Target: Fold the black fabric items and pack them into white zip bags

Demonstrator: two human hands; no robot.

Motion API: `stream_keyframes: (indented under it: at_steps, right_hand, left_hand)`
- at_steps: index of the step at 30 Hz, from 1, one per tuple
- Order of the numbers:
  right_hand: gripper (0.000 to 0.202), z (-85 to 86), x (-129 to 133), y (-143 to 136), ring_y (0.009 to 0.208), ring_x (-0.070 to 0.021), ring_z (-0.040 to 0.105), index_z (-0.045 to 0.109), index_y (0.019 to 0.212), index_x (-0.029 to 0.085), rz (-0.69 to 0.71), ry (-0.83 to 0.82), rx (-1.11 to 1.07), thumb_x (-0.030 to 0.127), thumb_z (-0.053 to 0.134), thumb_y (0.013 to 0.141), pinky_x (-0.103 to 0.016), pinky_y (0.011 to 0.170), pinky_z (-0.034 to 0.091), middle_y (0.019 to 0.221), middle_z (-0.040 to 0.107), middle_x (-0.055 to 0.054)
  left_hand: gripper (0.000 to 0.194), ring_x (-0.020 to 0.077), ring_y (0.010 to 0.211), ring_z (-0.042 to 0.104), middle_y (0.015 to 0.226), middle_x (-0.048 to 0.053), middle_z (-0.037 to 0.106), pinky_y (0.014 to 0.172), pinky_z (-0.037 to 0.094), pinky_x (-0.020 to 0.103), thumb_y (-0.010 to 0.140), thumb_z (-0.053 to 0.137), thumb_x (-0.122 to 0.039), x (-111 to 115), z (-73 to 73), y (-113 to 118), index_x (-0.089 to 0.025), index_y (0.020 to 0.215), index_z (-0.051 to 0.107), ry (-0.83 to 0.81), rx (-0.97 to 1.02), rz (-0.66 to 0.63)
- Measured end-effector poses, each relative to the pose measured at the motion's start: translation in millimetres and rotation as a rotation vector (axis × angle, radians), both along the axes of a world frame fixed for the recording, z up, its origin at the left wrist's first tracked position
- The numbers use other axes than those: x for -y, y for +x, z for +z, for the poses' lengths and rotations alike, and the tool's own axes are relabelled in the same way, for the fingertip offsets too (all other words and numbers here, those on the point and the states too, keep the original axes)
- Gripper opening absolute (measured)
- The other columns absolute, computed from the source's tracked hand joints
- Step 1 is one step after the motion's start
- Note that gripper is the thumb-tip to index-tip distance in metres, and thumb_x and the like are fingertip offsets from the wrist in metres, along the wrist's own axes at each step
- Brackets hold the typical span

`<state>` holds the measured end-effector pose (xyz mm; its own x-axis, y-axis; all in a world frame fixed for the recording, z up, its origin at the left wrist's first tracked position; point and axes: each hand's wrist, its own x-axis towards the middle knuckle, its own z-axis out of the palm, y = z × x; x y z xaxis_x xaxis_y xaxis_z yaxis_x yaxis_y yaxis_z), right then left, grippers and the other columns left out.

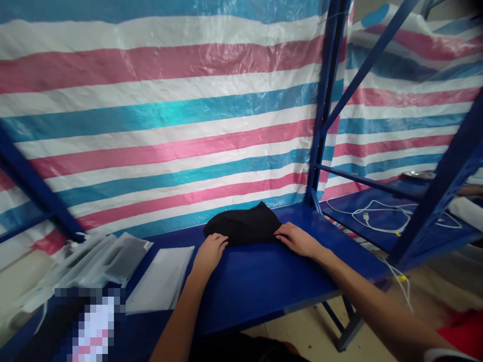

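A black cloth piece (243, 226), looking folded, lies on the blue metal shelf (264, 286) close to its back edge. Its left end is rounded and a corner peaks at the upper right. My left hand (211, 250) has its fingers closed at the cloth's lower left edge. At the lower right end, my right hand (296, 239) pinches the edge between thumb and fingers. The thumb of my left hand is mostly hidden.
Left of my left arm lie flat translucent plastic bags (162, 279) and a pile of filled clear bags (101, 259). Striped plastic sheeting (169, 115) hangs behind. A blue upright post (320, 110) stands at right, with a white cable (377, 216) on the shelf beyond.
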<state>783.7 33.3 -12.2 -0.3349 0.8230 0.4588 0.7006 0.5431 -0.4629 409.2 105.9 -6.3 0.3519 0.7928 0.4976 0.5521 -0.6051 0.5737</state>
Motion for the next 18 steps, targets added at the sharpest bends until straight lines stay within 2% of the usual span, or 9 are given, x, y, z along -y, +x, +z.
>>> stream_keyframes:
  at_steps: [5,9,11,13,15,18]
  right_hand:
    - [0.033,2.1,-5,-5,0.102,-0.0288,0.072,0.078,0.125,0.025,-0.056,0.026,-0.115,0.035,0.051,0.109,-0.044,0.096,0.054,0.108,0.079,-0.010]
    - [0.026,6.0,-17,-12,0.095,-0.0272,0.075,0.079,0.118,0.025,-0.120,-0.023,-0.280,0.038,0.063,0.102,-0.042,0.090,0.058,0.110,0.080,-0.008]
    - [0.024,12.3,-21,-15,0.102,-0.0287,0.075,0.080,0.114,0.026,-0.136,0.000,-0.358,0.037,0.071,0.095,-0.044,0.094,0.058,0.113,0.080,-0.007]
    - [0.026,22.7,-17,-16,0.108,-0.0296,0.074,0.080,0.117,0.028,-0.087,0.034,-0.407,0.034,0.074,0.092,-0.046,0.098,0.059,0.118,0.080,-0.007]
    - [0.027,36.1,-1,-13,0.113,-0.0309,0.074,0.080,0.119,0.029,-0.021,0.064,-0.409,0.032,0.071,0.094,-0.049,0.104,0.057,0.122,0.079,-0.008]
    - [0.024,56.6,50,-3,0.118,-0.0333,0.073,0.083,0.117,0.029,0.045,0.028,-0.320,0.031,0.066,0.100,-0.051,0.110,0.054,0.122,0.079,-0.010]
  left_hand:
    - [0.025,0.0294,0.091,0.074,0.099,0.011,0.079,0.093,0.058,0.043,0.085,0.079,-0.048,-2,1.9,6,-0.028,0.097,0.086,-0.026,0.125,0.025]
    - [0.018,0.0269,0.077,0.073,0.089,0.009,0.079,0.078,0.061,0.040,0.079,0.083,-0.043,-9,7.1,9,-0.027,0.087,0.084,-0.042,0.237,0.079]
    - [0.016,0.0260,0.076,0.073,0.092,0.009,0.080,0.081,0.062,0.041,0.079,0.083,-0.040,-11,16.8,12,-0.026,0.086,0.084,-0.017,0.292,0.124]
    - [0.014,0.0274,0.086,0.074,0.102,0.010,0.080,0.092,0.060,0.044,0.084,0.080,-0.038,-6,31.2,14,-0.026,0.091,0.085,0.025,0.335,0.160]
    - [0.014,0.0300,0.100,0.074,0.110,0.010,0.079,0.105,0.056,0.046,0.089,0.076,-0.036,11,46.2,12,-0.028,0.096,0.085,0.081,0.340,0.167]
    - [0.014,0.0300,0.106,0.075,0.109,0.007,0.080,0.108,0.056,0.043,0.093,0.076,-0.037,68,56.3,-2,-0.032,0.100,0.086,0.171,0.237,0.138]
